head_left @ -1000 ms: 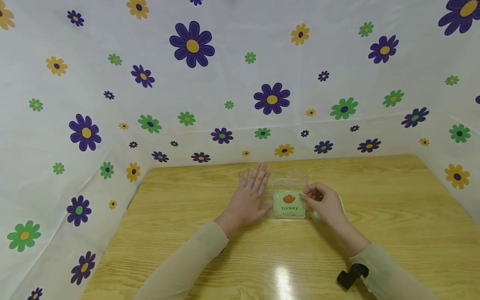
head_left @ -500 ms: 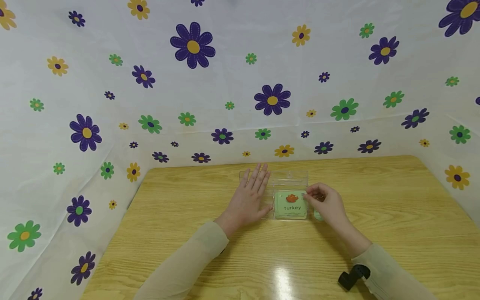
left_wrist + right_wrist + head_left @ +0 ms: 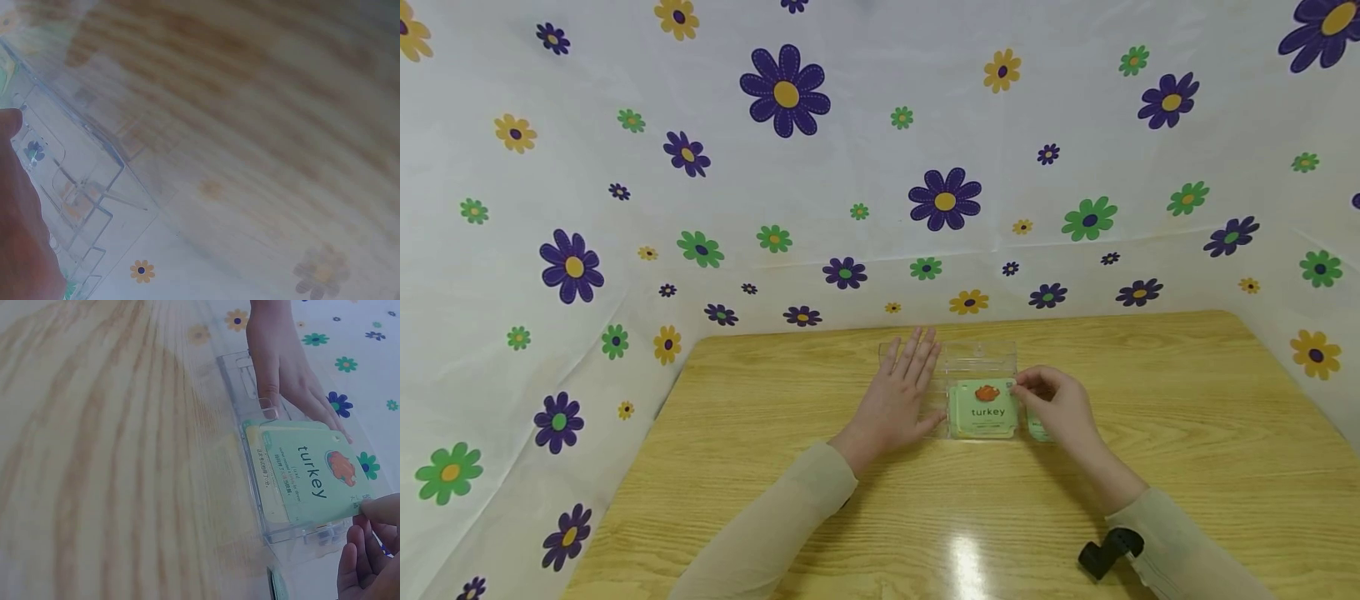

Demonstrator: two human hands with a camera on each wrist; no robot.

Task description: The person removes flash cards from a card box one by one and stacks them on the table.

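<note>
A clear plastic box lies on the table with a stack of pale green cards in its right part. The top one, a flashcard with a turkey picture and the word "turkey", sits shifted up and right over the stack. My right hand pinches its upper right corner between thumb and forefinger, the other fingers curled below in the right wrist view. My left hand lies with straight fingers over the left part of the box, thumb near the stack's edge. In the left wrist view only a strip of that hand shows.
Another pale green card lies right of the box, partly hidden by my right hand. A wooden table lies beneath, backed by a white flower-print cloth. A black strap device sits at my right sleeve.
The turkey card has slid slightly right and up off the stack, baring the cards below its left edge. My right hand has shifted slightly right with it; my left hand stays put.
</note>
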